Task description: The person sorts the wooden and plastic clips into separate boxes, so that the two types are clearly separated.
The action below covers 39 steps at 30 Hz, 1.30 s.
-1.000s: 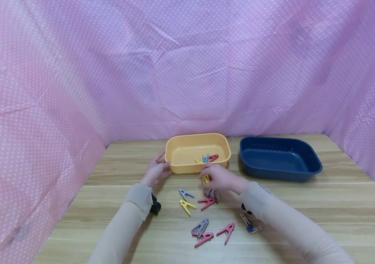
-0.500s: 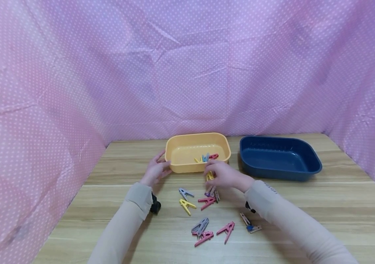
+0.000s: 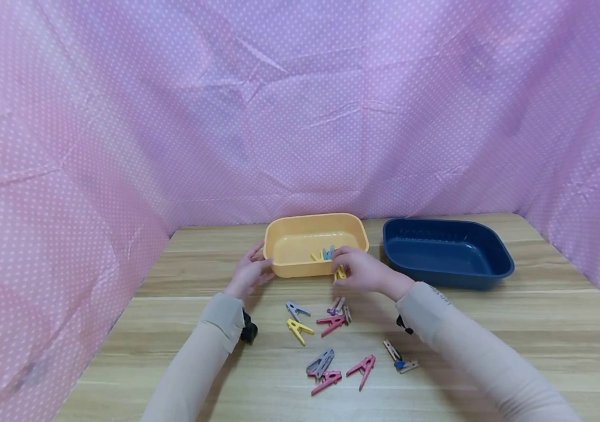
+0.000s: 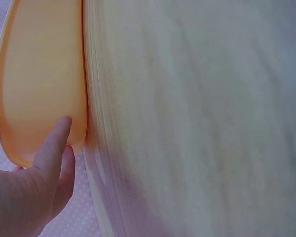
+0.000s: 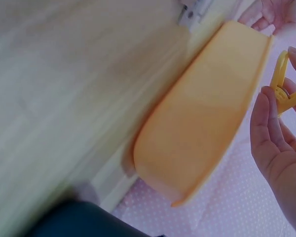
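My right hand (image 3: 367,271) pinches a yellow clothespin (image 5: 284,98) between its fingertips, close by the front right wall of the yellow basin (image 3: 300,270). The spring end and both legs of that clothespin show in the right wrist view. My left hand (image 3: 249,272) rests at the basin's left end, its fingers (image 4: 59,136) extended along the outer wall. Inside the basin lie a light blue clothespin (image 3: 328,253) and a yellow one. My right hand covers part of the rim there.
A dark blue basin (image 3: 447,278) stands to the right. On the wooden table lie several clothespins: grey-blue (image 3: 297,309), yellow (image 3: 298,330), red (image 3: 332,323), grey (image 3: 321,363), pink (image 3: 364,369) and a wooden one with blue (image 3: 399,362). A pink dotted cloth (image 3: 300,117) hangs behind.
My right hand has risen to the right with the yellow clothespin, up to the basin's front rim, and now hides the red clothespin inside. The left hand stays in place.
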Tool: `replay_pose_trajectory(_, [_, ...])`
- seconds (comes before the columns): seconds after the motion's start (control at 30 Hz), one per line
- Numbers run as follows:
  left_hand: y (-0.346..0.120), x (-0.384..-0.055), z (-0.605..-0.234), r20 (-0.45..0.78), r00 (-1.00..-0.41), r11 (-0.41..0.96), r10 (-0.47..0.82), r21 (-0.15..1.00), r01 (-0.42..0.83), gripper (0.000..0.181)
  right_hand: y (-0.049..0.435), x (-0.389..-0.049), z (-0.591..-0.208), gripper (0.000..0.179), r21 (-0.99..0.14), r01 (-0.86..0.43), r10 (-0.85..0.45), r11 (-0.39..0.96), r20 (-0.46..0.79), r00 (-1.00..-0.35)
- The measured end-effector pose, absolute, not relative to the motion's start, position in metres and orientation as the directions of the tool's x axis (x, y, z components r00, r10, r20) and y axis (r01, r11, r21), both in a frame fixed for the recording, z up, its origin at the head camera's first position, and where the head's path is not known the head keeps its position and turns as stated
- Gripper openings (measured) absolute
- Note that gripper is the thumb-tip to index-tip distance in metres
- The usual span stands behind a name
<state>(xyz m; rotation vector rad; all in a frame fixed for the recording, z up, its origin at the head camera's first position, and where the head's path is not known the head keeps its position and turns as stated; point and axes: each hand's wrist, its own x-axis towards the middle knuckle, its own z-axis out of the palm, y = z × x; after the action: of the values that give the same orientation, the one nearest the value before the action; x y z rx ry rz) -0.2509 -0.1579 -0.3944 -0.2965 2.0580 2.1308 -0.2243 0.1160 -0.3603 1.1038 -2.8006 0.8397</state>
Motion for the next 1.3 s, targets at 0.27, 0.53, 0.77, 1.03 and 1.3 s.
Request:
replay_pose_trajectory(0.27, [-0.158, -0.251, -0.394, -0.255, -0.967, -0.036, -0.023, 0.966, -0.254, 0.062, 0.12, -0.229, -0.349, 0.019, -0.457, -0.633, -0.612, 0.624, 0.217, -0.76])
replay_pose_trajectory(0.53, [-0.158, -0.251, -0.393, -0.254, -0.967, -0.034, -0.017, 0.967, -0.253, 0.062, 0.121, -0.235, -0.346, 0.019, -0.468, -0.613, -0.591, 0.636, 0.215, -0.778])
replay_pose_trajectory(0.77, [-0.159, -0.251, -0.395, -0.254, -0.967, -0.031, -0.026, 0.967, -0.253, 0.062, 0.119, -0.239, -0.345, 0.017, -0.482, -0.589, -0.566, 0.648, 0.212, -0.796])
replay_pose_trajectory(1.03, [-0.159, -0.251, -0.395, -0.252, -0.967, -0.041, -0.029, 0.967, -0.25, 0.062, 0.117, -0.249, -0.341, 0.016, -0.47, -0.522, -0.487, 0.712, 0.207, -0.849])
replay_pose_trajectory(1.3, [-0.159, -0.25, -0.395, -0.252, -0.967, -0.042, -0.028, 0.967, -0.25, 0.062, 0.117, -0.263, -0.344, 0.022, -0.441, -0.5, -0.441, 0.745, 0.236, -0.866])
